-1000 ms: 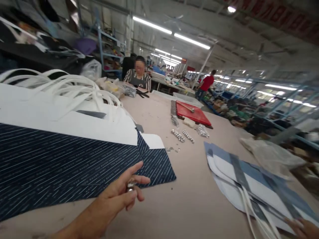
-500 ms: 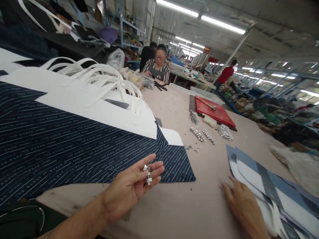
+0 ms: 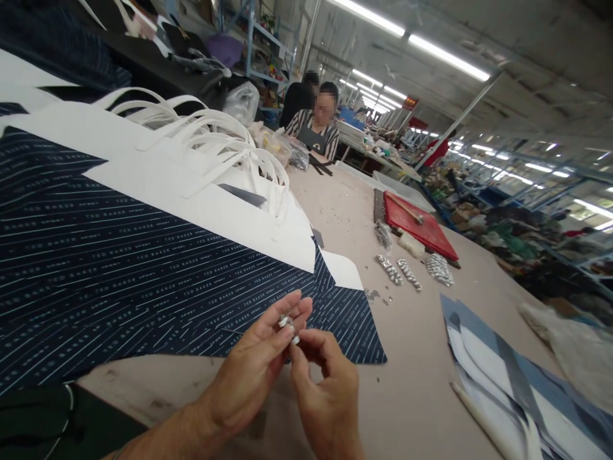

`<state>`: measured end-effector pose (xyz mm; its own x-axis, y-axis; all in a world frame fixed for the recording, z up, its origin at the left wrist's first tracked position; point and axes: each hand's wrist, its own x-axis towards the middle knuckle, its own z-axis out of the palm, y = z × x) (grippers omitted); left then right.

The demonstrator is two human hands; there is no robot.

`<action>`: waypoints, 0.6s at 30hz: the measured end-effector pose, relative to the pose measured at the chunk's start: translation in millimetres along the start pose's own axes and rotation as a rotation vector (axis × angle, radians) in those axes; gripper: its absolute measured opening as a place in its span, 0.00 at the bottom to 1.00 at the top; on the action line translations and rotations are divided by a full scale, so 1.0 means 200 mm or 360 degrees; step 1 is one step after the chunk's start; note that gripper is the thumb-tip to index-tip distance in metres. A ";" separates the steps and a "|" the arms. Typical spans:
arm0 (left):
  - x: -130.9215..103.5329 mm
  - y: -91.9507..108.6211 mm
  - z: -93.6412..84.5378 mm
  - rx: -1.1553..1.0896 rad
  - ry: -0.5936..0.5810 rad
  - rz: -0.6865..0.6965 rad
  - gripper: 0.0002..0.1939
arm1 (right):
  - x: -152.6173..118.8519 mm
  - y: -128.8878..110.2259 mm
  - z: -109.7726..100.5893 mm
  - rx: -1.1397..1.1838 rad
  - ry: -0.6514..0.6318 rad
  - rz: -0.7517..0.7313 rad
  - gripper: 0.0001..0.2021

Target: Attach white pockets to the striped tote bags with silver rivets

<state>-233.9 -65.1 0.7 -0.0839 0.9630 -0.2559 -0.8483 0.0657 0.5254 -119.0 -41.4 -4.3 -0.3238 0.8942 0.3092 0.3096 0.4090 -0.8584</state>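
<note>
Palm up, my left hand (image 3: 253, 358) holds small silver metal fittings (image 3: 286, 322) with white parts, its thumb pressed on them. My right hand (image 3: 330, 386) meets it from the right, thumb and forefinger pinching the lower end of the fittings. Their exact kind is too small to tell. Behind both hands lies navy fabric (image 3: 167, 275) with pale diagonal lines and lettering. White panels (image 3: 191, 214) with curved white straps (image 3: 211, 144) rest along its far side. Blue-and-white cut panels (image 3: 498, 358) lie to the right of my hands.
Bundles of black-and-white pieces (image 3: 390, 269) and scattered metal bits (image 3: 372, 295) lie on the table (image 3: 412, 345). Farther back is a red board (image 3: 421, 223) with a hammer (image 3: 405, 207). A co-worker (image 3: 318, 128) sits at the far end. Clear plastic (image 3: 560, 332) lies at right.
My right hand has moved left from beside the blue-and-white panels to the metal fittings in my left hand, and its fingers have closed on them. The camera view has shifted slightly.
</note>
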 end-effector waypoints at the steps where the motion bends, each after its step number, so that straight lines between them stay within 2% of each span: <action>1: 0.00 0.00 -0.01 -0.0008 0.0003 0.0013 0.19 | 0.01 0.00 0.01 0.0012 -0.0011 0.0026 0.05; 6: 0.01 -0.02 -0.05 -0.0004 -0.0010 0.0080 0.18 | 0.02 0.02 0.06 -0.0004 -0.0021 0.0127 0.06; 10: 0.01 -0.03 -0.08 0.0216 0.0024 0.0170 0.18 | 0.04 0.02 0.10 0.0006 -0.0004 0.0203 0.05; 14: 0.01 0.00 -0.07 0.0541 0.0099 0.0242 0.17 | 0.08 0.02 0.14 0.0122 -0.0003 0.0305 0.04; 18: 0.06 0.04 -0.05 0.0613 0.0212 0.0260 0.15 | 0.15 0.02 0.18 0.0319 0.0009 0.0393 0.06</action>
<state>-246.6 -55.9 -5.1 -0.2890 0.9285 -0.2333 -0.5634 0.0321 0.8256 -159.7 -19.0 -13.8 -0.2554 0.9633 0.0830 0.1960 0.1356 -0.9712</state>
